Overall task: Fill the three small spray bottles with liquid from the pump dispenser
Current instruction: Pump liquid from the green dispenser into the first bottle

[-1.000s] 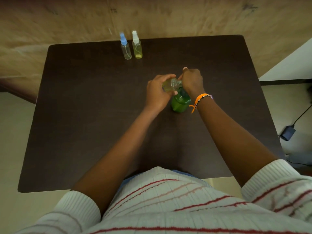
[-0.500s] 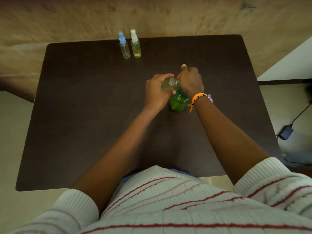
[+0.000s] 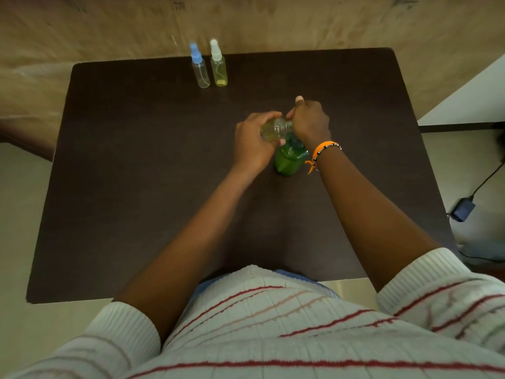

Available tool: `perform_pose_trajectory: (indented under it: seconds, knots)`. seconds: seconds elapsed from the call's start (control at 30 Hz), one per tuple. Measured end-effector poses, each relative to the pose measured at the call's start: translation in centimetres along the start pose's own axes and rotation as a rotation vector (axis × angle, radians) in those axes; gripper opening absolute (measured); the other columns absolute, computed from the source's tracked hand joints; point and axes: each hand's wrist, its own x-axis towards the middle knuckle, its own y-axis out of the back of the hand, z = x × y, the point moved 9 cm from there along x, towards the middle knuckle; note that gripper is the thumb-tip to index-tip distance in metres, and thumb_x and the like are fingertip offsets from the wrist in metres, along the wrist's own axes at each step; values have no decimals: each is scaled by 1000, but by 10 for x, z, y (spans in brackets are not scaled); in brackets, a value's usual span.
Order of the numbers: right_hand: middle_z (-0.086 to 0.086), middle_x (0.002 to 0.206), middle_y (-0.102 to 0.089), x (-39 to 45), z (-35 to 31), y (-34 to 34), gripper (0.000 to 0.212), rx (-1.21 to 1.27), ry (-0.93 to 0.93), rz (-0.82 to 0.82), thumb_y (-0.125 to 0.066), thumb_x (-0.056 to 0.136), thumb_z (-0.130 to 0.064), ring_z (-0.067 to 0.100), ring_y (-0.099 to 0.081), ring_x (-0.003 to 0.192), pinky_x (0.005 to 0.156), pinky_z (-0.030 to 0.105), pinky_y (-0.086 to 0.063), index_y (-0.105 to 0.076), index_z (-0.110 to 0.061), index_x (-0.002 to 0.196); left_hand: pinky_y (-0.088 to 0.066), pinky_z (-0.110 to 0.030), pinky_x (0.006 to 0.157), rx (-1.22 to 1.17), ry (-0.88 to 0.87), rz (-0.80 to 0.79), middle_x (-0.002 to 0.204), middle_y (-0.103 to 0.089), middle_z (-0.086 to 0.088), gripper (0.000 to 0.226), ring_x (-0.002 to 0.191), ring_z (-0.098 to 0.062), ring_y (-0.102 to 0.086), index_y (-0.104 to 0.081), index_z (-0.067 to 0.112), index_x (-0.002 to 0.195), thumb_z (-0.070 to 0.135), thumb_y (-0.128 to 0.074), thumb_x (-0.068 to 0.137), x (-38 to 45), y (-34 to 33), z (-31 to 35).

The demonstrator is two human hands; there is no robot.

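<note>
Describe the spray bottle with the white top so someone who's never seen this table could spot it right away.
Start at the dark table's far edge by the wooden wall, where two small spray bottles stand upright side by side. The one meant, the white-topped bottle, is the right of the pair. It holds yellowish liquid, while its neighbour, the blue-topped bottle, looks clear.

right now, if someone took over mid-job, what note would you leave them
Left hand: grips the uncapped small bottle, tilted on its side, neck toward the right hand.
Right hand: curled over the top of the green dispenser, at the bottle's neck; the contact itself is hidden.
Blue-cap bottle and white-cap bottle stand capped at the table's far edge; the white-cap one looks yellowish, the blue-cap one clear.
Done: possibly the white-cap bottle.
Left: finish and cap the held bottle; check the blue-cap bottle.
</note>
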Motion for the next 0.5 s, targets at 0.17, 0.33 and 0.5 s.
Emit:
perform_pose_trajectory:
  seconds: [0.17,0.33,0.5]
  knots:
    - [11,120,-64,2,2,-4,48,10,-2,-19,-29,101,-41,33,-51,121,107,49,-37,-63,-22,73,-45,-32,97,3,-2,-10,112,-63,-1,51,105,-17,-58,-66,18,112,8,-79,64,0,0,-1]
    - [14,126,-62,6,0,-8,54,-11,-29,-73,-28,101,-46,35,-48,125,109,47,-35,-62,-22,66,-46,-34,97,-30,-1,-9,111,-62,0,50,106,-17,-57,-65,18,113,7,-78,65,-1,3,1]
    - [13,132,-57,10,3,-7,53,-56,-27,-43,-27,101,-45,35,-45,127,111,47,-31,-69,-21,80,-44,-35,98,-21,-9,-7,112,-62,0,51,107,-19,-57,-65,19,113,9,-78,65,-2,2,1]
